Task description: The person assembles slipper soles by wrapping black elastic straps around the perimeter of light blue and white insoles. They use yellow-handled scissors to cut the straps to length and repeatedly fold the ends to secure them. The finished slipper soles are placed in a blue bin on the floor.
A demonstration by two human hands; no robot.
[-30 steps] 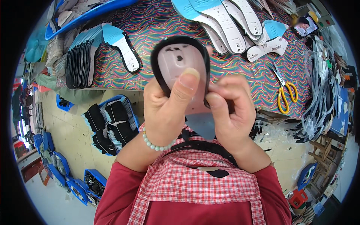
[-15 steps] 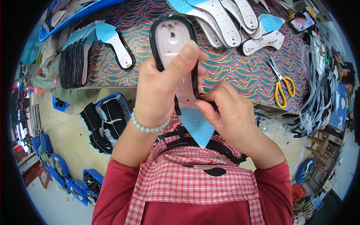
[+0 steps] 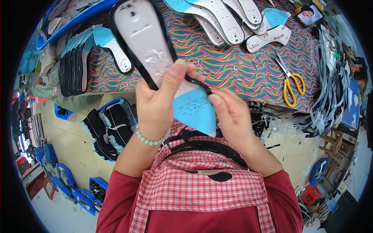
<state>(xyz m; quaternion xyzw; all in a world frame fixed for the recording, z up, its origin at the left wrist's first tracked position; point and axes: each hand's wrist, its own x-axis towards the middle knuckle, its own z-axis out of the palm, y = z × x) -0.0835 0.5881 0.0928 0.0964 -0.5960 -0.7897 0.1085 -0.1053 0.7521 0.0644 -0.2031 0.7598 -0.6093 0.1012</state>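
Note:
My left hand [image 3: 155, 103] grips a shoe insole [image 3: 149, 46] at its middle, thumb on top and fingers underneath. The insole has a pale heel end pointing up and away, and a light blue toe end pointing toward my apron. Black edging runs round the heel end. At the insole's right edge my right hand [image 3: 233, 116] pinches a black edging strip [image 3: 201, 86], which stretches along the side between both hands. Long loose black strips [image 3: 194, 144] lie across my lap on the red checked apron [image 3: 202, 190].
On the patterned table [image 3: 233, 73] lie yellow-handled scissors [image 3: 290, 84], a pile of insoles [image 3: 221, 21], an edged insole [image 3: 115, 52] and a row of black-edged ones [image 3: 72, 72]. Grey strips [image 3: 330, 81] hang at right. A blue basket [image 3: 134, 110] of black pieces stands below left.
The insole has moved up and left and tilted, its heel end now farther left. My right hand has shifted slightly left, still pinching at the edge, now beside the blue part.

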